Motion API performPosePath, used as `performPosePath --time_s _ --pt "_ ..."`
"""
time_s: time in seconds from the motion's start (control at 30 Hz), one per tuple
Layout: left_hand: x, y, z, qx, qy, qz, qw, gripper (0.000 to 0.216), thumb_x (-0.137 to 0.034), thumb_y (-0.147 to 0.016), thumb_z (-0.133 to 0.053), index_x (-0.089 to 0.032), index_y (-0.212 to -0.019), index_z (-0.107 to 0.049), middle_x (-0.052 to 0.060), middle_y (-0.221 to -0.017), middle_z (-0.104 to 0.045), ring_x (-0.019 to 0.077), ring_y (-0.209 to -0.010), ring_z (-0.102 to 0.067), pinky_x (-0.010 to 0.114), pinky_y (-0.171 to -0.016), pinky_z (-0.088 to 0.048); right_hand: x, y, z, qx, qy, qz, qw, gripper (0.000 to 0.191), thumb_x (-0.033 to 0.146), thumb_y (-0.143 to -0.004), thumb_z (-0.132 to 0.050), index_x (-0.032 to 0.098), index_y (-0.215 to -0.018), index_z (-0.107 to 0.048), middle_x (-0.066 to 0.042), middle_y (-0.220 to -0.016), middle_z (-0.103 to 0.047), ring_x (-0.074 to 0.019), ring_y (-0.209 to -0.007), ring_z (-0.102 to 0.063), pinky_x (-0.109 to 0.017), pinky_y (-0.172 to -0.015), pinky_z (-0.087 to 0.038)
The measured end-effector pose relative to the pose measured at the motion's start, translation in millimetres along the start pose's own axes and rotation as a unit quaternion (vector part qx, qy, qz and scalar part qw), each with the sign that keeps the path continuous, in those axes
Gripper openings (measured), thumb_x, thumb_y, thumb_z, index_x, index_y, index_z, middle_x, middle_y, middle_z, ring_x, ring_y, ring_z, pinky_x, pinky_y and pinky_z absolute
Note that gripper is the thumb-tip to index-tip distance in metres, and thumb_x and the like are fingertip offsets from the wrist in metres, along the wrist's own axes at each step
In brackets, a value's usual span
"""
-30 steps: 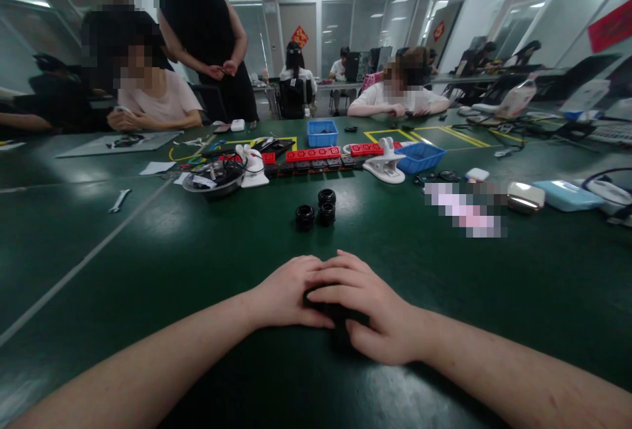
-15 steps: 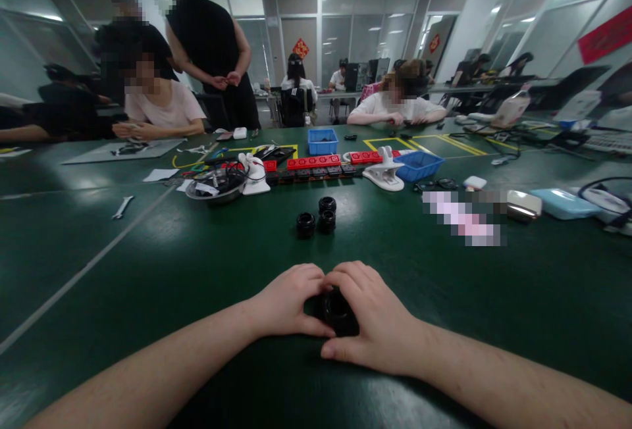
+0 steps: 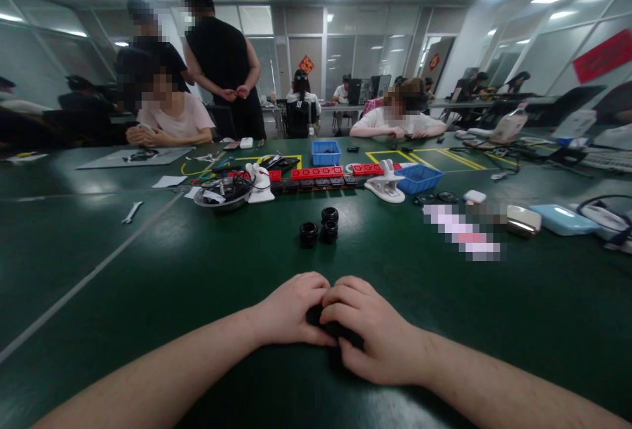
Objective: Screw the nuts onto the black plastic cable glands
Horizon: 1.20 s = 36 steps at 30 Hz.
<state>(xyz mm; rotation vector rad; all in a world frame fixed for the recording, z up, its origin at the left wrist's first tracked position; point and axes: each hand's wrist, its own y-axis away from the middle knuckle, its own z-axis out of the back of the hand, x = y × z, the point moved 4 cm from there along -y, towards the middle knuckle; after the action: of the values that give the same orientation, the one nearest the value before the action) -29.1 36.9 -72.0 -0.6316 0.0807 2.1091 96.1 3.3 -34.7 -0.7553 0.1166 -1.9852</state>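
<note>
Near the front of the green table, my left hand (image 3: pixel 295 309) and my right hand (image 3: pixel 378 330) close in from both sides on a black ring-shaped part (image 3: pixel 350 334). The left fingers and thumb curl around its left side. My right fingers lie over its top, with the thumb at its near side. Most of the part is covered by the hands. Farther up the table stand three similar black ring-shaped parts: one on the left (image 3: pixel 309 234), one at the back (image 3: pixel 330 216) and one in front of that (image 3: pixel 329 231).
Beyond are a metal bowl of cables (image 3: pixel 222 204), white clip stands (image 3: pixel 386 185), red socket strips (image 3: pixel 316 172) and blue bins (image 3: pixel 419 179). A wrench (image 3: pixel 131 212) lies left; a light blue case (image 3: pixel 563 219) lies right. Several people sit or stand across the table.
My right fingers have moved over the part's top, covering its opening, and the right thumb has drawn inward. The whole view has shifted slightly as the head tilted.
</note>
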Motion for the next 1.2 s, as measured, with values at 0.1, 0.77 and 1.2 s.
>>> performPosePath --time_s 0.1,0.77,1.2 --pt "1.0 0.2 -1.1 -0.006 0.005 0.004 1.0 0.036 -0.048 -0.066 -0.069 -0.019 -0.084 -0.06 0.002 -0.091 -0.054 0.0199 -0.086 -0.051 0.03 -0.076 -0.041 0.4 -1.9 -1.4 -0.009 -0.05 0.013 0.999 0.025 0.009 -0.057 -0.042 0.018 -0.076 -0.056 -0.005 -0.085 -0.056 -0.0176 -0.085 -0.05 -0.036 -0.078 -0.043" --pt "0.7 1.6 0.5 0.005 0.015 0.01 1.0 0.048 -0.048 -0.07 -0.065 -0.021 -0.108 -0.056 0.006 -0.103 -0.056 0.0233 -0.093 -0.051 0.035 -0.083 -0.04 -5.5 6.2 2.7 -0.094 0.016 -0.035 0.995 0.046 0.031 -0.075 -0.055 0.014 -0.116 -0.045 -0.012 -0.112 -0.054 -0.0238 -0.106 -0.048 -0.05 -0.101 -0.026" --pt "-2.7 0.3 2.1 0.011 0.036 0.001 0.999 0.038 -0.04 -0.069 -0.068 -0.022 -0.101 -0.058 0.005 -0.105 -0.055 0.022 -0.097 -0.05 0.034 -0.087 -0.038 -12.7 3.3 -1.4 -0.048 0.043 -0.101 0.993 0.034 0.041 -0.07 -0.062 0.015 -0.093 -0.059 -0.008 -0.09 -0.056 -0.0212 -0.083 -0.046 -0.041 -0.077 -0.038"
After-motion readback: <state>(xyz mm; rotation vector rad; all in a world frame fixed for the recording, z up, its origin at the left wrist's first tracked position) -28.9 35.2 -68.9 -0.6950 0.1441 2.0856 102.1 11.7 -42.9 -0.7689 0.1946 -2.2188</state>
